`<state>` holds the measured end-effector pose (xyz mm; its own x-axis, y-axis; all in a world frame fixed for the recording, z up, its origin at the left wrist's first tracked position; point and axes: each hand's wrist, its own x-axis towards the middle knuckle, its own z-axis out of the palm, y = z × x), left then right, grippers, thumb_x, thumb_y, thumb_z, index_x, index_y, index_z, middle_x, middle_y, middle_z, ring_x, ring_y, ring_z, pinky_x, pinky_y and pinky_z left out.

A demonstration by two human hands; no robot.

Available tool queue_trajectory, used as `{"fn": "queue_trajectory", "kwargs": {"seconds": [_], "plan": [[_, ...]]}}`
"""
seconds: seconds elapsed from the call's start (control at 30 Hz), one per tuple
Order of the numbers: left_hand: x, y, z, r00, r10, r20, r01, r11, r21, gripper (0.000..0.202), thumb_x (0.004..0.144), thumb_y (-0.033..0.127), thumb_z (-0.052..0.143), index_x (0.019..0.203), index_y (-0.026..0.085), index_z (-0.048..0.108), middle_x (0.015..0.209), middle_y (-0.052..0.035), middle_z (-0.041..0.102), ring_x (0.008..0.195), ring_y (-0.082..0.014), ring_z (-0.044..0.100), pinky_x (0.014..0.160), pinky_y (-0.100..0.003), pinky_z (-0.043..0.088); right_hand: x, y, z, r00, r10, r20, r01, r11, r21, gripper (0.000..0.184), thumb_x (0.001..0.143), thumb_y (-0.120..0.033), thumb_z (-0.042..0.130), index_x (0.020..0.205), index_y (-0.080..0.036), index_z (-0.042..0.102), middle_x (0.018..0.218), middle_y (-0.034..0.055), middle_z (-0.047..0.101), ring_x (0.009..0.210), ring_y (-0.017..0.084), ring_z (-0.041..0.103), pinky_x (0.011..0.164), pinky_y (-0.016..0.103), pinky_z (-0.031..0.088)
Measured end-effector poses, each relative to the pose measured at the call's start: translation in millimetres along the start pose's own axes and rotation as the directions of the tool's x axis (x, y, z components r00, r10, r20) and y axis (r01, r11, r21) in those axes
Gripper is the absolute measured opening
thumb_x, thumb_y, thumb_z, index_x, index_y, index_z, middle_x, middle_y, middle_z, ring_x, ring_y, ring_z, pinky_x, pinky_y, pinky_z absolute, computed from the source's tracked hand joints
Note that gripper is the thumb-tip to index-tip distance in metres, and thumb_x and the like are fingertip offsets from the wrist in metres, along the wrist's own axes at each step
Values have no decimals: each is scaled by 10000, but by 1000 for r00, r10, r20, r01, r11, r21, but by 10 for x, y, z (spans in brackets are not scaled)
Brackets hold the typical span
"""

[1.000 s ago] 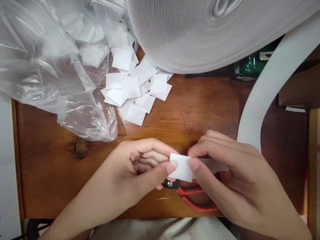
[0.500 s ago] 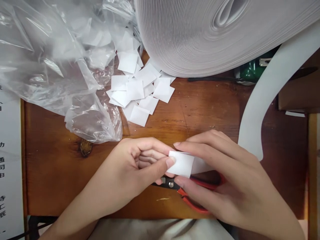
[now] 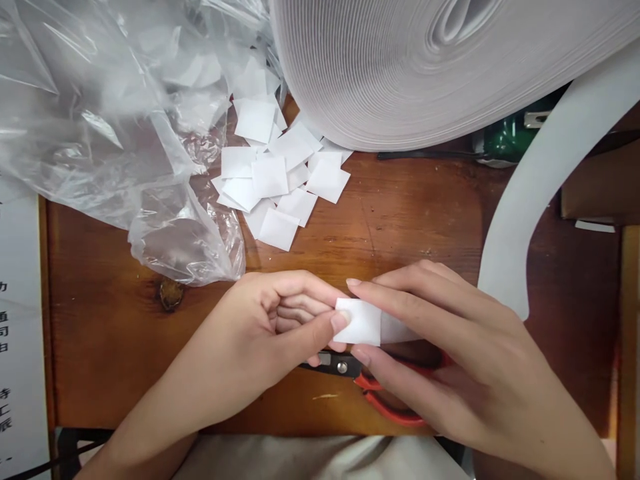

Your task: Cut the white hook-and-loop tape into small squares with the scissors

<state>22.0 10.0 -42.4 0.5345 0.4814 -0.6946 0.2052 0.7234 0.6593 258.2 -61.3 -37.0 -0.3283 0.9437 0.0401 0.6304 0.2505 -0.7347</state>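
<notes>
My left hand [image 3: 280, 340] pinches a small white square piece [image 3: 364, 325] between thumb and fingers. That piece lies over the end of a white strip [image 3: 505, 227], lined up with its edges. My right hand [image 3: 440, 333] is spread around the strip, forefinger above and thumb below the square, apart from each other; its other fingers are partly hidden. Beneath both hands, a pair of scissors [image 3: 395, 413] with red handles and dark blades lies on the table, partly covered. Beyond my hands is a loose pile of white squares [image 3: 270, 175].
A large white roll [image 3: 360, 87] fills the top right, its strip curving down to my right hand. Crumpled clear plastic bags [image 3: 185, 233] cover the upper left. A green object [image 3: 505, 137] sits under the strip, near a brown box [image 3: 595, 190]. Printed paper [image 3: 20, 347] lies left.
The white square has turned slightly and now sits flatter and straighter over the strip's end. My right forefinger and thumb stand slightly clearer of its edges. The left hand keeps its pinch.
</notes>
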Motion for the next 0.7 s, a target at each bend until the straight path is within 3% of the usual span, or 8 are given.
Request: {"fn": "queue_trajectory", "kwargs": {"seconds": [0.6,0.7], "plan": [[10,11,17,999,42,-28,-42,999,21,269,864,107,952,1058,291,925,830,57,855,717,-72,771,620,-57,622,5,8,0,1000,-4,29,5,999,-33,376,1072,-220,747,1430,-176,641,1301,63,750,1096,214,669,950,413,524],[8,-8,24,996,77,-40,-76,996,45,282,880,105,941,1076,308,925,857,61,866,735,-69,775,631,-52,619,17,-24,-25,1000,19,25,-20,998,53,265,1064,-199,735,1324,-197,680,1244,51,760,1036,204,665,879,397,533]]}}
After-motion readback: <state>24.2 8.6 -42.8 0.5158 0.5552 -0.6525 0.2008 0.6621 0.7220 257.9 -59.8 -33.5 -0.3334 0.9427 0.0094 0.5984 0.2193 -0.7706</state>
